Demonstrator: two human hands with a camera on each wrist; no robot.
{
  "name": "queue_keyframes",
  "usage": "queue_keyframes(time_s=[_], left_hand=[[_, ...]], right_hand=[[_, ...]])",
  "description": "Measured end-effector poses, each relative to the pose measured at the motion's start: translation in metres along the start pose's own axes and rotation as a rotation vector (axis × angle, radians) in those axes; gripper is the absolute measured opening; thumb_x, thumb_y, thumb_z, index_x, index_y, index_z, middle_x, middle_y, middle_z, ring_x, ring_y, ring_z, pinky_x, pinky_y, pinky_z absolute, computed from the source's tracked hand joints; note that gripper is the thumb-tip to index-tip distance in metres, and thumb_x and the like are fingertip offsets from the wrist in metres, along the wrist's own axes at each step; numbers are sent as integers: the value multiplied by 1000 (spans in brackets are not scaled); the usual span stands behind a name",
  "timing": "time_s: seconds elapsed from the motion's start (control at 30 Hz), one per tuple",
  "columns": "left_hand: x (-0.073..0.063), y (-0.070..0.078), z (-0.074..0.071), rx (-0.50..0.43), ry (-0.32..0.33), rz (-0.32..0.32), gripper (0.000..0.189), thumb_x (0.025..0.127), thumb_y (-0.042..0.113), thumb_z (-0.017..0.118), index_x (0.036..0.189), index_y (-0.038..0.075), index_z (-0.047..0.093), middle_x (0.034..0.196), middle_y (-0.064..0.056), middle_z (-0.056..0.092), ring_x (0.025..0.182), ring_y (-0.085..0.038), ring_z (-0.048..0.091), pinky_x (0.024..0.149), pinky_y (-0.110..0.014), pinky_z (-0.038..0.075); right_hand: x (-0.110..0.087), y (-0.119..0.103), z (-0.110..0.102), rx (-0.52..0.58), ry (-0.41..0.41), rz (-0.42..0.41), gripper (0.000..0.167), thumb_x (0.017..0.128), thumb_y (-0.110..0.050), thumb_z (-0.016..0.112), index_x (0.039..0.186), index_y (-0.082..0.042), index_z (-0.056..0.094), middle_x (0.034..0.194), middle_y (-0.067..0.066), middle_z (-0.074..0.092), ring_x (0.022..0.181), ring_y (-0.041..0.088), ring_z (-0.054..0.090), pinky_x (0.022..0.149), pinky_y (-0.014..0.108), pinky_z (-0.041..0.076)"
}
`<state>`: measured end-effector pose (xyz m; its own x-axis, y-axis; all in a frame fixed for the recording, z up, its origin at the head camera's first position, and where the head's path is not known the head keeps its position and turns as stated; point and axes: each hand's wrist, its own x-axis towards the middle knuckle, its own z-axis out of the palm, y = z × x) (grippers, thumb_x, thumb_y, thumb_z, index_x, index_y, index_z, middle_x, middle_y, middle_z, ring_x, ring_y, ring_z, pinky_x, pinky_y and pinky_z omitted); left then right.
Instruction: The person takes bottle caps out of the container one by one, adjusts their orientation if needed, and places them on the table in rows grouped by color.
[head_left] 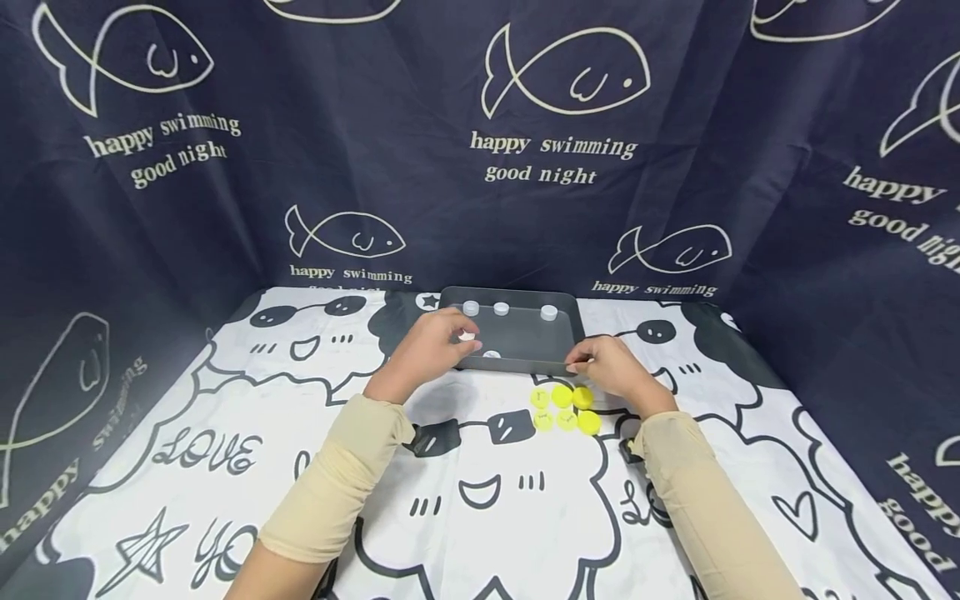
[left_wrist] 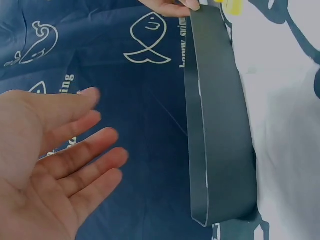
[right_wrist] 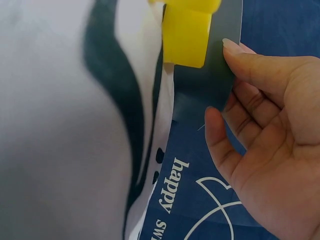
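A shallow dark grey tray (head_left: 525,342) lies toward the back of the table. Several small white round pieces, like bottle caps, are inside it, one of them a white piece (head_left: 501,308) by the far wall. Over the tray's left end is my left hand (head_left: 431,346), its fingers apart; the left wrist view shows nothing held. Another white piece (head_left: 467,337) shows between its thumb and fingers. At the near right corner, my right hand (head_left: 613,367) pinches the tray's wall between thumb and fingers. Close to that hand sit several yellow round pieces (head_left: 562,396).
A white cloth (head_left: 480,533) with black cartoon drawings covers the table. Behind and at both sides hangs a dark blue curtain (head_left: 420,142) printed with fish and words. The tray's far side stands close to the curtain.
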<state>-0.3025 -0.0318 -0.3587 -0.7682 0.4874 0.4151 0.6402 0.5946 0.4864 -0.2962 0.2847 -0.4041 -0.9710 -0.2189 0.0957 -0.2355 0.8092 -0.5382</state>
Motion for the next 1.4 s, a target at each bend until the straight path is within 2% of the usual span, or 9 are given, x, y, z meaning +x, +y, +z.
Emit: queue_keyframes(time_s=[0.13, 0.3, 0.5, 0.67, 0.9, 1.03, 1.23, 1.4], left_hand=[[3, -5, 1, -51, 54, -21, 14, 94, 22, 70, 99, 10, 77, 98, -1, 68, 96, -24, 64, 86, -34, 51], [12, -13, 6, -25, 66, -79, 16, 94, 24, 71, 101, 11, 76, 100, 1, 68, 100, -20, 64, 89, -34, 51], [25, -23, 15, -9, 11, -146, 22, 95, 27, 69, 108, 10, 75, 109, -1, 67, 102, -21, 62, 89, -36, 51], [37, -33, 25, 49, -31, -187, 26, 94, 25, 69, 112, 8, 74, 113, -5, 67, 102, -23, 63, 90, -38, 51], [52, -50, 43, 115, -99, -266, 31, 93, 24, 70, 119, 8, 71, 119, -10, 65, 110, -27, 61, 99, -39, 48], [55, -58, 50, 147, -134, -259, 36, 90, 23, 73, 122, 7, 70, 119, -13, 63, 108, -27, 61, 98, -39, 49], [53, -66, 56, 222, -160, -271, 37, 89, 20, 73, 124, 9, 69, 134, -16, 58, 125, -30, 55, 107, -40, 44], [52, -66, 56, 262, -171, -260, 35, 91, 16, 69, 125, 8, 69, 134, -17, 58, 125, -32, 56, 106, -42, 45]], right_hand=[[0, 3, -1, -5, -3, 19, 6, 91, -9, 71, 91, -11, 77, 89, 2, 71, 83, 20, 63, 78, 39, 55], [2, 4, 0, 0, 1, 5, 7, 91, -8, 71, 91, -10, 77, 89, 2, 71, 83, 20, 63, 78, 39, 55], [2, 1, 1, 1, 6, 5, 7, 91, -7, 71, 91, -10, 77, 88, 2, 71, 83, 20, 63, 78, 39, 55], [2, 1, 0, -1, 2, 15, 7, 91, -7, 71, 91, -10, 77, 89, 2, 71, 84, 20, 63, 79, 40, 55], [2, 1, 0, -2, 7, 6, 7, 91, -7, 71, 90, -10, 77, 89, 3, 71, 84, 20, 63, 79, 40, 55], [1, 0, 1, 1, 9, 3, 7, 90, -7, 71, 89, -10, 77, 88, 2, 71, 83, 20, 63, 78, 39, 55], [2, 0, 1, 2, 8, -2, 7, 91, -7, 71, 89, -10, 77, 88, 2, 71, 82, 19, 63, 77, 38, 55], [2, 0, 2, -3, 20, -4, 7, 90, -7, 71, 88, -11, 77, 87, 1, 70, 81, 19, 63, 76, 37, 55]])
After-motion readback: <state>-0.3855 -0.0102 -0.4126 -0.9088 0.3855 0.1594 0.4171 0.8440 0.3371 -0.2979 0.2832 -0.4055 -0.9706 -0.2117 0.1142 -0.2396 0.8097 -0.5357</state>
